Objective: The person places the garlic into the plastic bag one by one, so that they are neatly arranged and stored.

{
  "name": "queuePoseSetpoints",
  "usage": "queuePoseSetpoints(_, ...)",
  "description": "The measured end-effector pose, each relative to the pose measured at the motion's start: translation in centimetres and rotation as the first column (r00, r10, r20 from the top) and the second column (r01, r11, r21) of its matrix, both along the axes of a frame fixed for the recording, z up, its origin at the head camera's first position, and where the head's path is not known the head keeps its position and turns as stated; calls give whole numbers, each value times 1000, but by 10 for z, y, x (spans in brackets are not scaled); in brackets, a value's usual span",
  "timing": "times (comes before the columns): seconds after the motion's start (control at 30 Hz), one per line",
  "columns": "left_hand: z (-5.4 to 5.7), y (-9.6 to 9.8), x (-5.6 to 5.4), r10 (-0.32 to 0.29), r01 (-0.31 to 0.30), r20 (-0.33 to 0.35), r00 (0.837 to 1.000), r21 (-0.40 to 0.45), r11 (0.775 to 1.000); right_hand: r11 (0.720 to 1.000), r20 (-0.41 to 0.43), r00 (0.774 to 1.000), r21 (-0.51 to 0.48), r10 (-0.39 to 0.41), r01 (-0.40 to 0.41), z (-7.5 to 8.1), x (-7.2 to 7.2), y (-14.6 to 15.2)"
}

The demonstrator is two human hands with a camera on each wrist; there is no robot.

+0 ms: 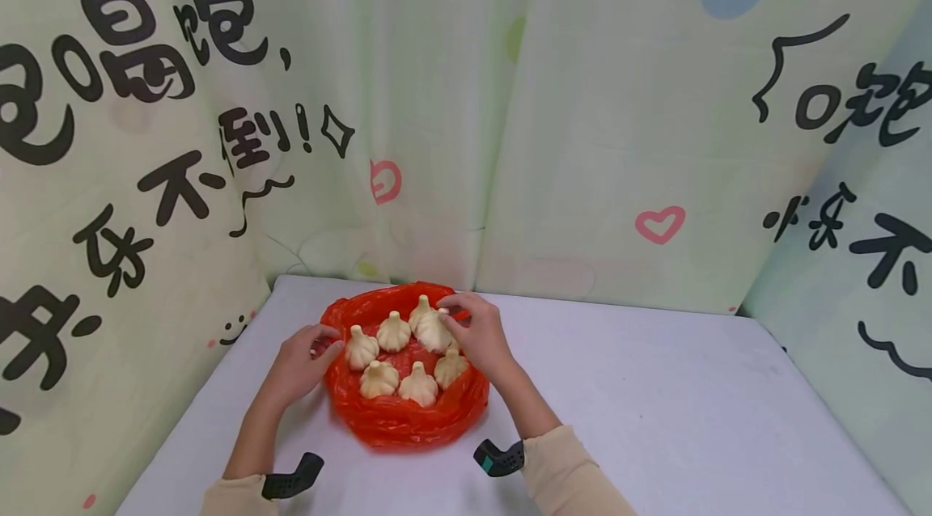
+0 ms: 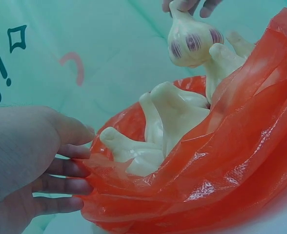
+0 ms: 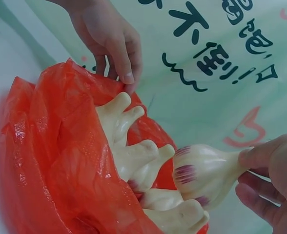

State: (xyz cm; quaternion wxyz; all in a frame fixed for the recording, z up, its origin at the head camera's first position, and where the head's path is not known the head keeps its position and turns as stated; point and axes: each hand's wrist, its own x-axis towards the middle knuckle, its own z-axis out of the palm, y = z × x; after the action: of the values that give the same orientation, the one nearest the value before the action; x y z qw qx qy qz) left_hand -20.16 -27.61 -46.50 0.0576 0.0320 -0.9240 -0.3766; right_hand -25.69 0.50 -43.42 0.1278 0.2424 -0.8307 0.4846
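My right hand [image 1: 476, 334] pinches a garlic bulb [image 3: 202, 170] by its stem, with the thumb on one side. This bulb is cream-coloured with purple streaks and hangs at the far right of a red plastic bag [image 1: 408, 431]. In the left wrist view, the held bulb [image 2: 190, 44] is above the other bulbs. Several more garlic bulbs [image 1: 381, 378] sit in the opened bag, mostly stems up. At the bag's left rim, my left hand [image 1: 302, 362] has its fingers extended; fingertips [image 2: 80, 186] touch the red plastic.
The bag stands on a white table [image 1: 619, 411], whose surface stretches to the right. Behind and at both sides hangs a pale green curtain [image 1: 582, 136] with black lettering and coloured shapes. Its back panel meets the table's far edge close behind the bag.
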Motion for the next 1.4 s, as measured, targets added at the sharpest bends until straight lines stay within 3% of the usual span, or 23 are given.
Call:
queuePoseSetpoints(0.33,0,0,1,1,-1,0,1000,2,1000,998,28,999,47,33,-34,-8,-1,-11)
queuePoseSetpoints(0.83,0,0,0,-2,2,-5,1000,-3,1000,991,88,996,127,21,-32,-18,3,-21)
queuePoseSetpoints(1.4,0,-1,1,0,0,-10,1000,2,1000,982,102,993,174,53,-71,-28,0,-30)
